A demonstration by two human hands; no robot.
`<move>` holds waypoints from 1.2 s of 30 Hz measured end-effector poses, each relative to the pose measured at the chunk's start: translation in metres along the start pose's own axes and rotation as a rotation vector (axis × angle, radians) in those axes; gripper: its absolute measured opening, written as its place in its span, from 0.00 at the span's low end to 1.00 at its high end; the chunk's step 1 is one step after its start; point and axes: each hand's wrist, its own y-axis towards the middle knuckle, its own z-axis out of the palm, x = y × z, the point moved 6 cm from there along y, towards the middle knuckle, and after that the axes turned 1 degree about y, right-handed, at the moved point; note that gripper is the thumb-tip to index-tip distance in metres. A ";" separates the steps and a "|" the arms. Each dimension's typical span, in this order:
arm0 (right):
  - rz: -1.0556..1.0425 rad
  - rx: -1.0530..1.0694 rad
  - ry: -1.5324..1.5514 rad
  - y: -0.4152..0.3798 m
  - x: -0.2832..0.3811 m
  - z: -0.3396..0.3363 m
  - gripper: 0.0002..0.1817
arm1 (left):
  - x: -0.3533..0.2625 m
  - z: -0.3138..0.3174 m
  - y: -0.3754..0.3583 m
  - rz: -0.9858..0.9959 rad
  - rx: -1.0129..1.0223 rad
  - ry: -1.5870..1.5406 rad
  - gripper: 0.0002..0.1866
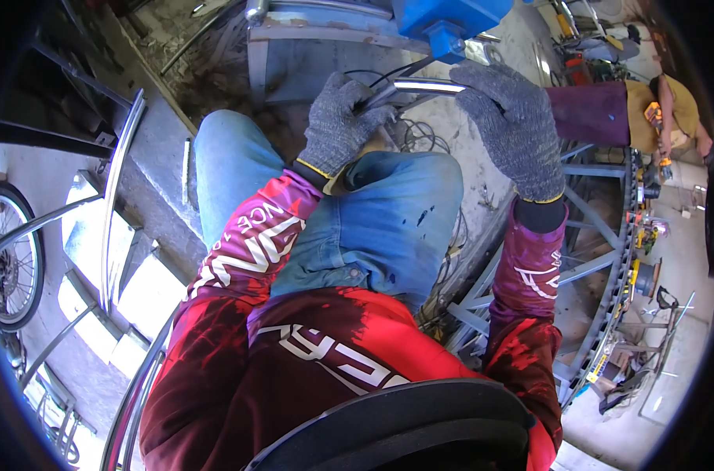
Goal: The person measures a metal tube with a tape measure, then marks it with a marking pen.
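Note:
A narrow, shiny metal bar (429, 85) spans the gap between my hands, in front of my knees. My left hand (335, 125), in a grey knit glove with a yellow cuff edge, is closed around its left part, thumb pointing right. My right hand (512, 122), gloved alike, is closed on the bar's right end, which disappears under the fingers. Just above the bar, a blue metal machine part (449, 35) with a square block juts down close to my right fingertips.
A metal frame (317, 39) stands ahead, with cables (423, 137) on the floor beyond my knees. Curved metal tubes (117, 188) and a bicycle wheel (11, 255) are at left. A blue-grey truss (588, 204) lies at right, near tools and another person (675, 118).

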 end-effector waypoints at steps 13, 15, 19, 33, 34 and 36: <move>0.060 0.018 0.020 0.003 0.000 -0.003 0.11 | -0.002 -0.001 0.000 -0.011 0.014 0.027 0.16; -0.042 0.011 -0.063 0.003 0.002 -0.003 0.11 | -0.002 -0.001 0.001 -0.015 0.013 -0.006 0.16; 0.002 0.024 -0.036 0.003 0.002 -0.002 0.11 | -0.003 0.000 0.001 0.047 -0.024 -0.028 0.18; -0.067 0.078 -0.111 0.011 0.006 -0.001 0.12 | -0.001 -0.001 0.002 -0.010 0.051 0.011 0.15; -0.068 0.078 -0.111 0.010 0.004 0.000 0.12 | -0.001 -0.001 0.002 -0.010 0.050 0.012 0.15; -0.162 0.052 -0.161 0.008 0.006 -0.001 0.12 | -0.002 -0.001 0.002 -0.025 0.042 -0.014 0.16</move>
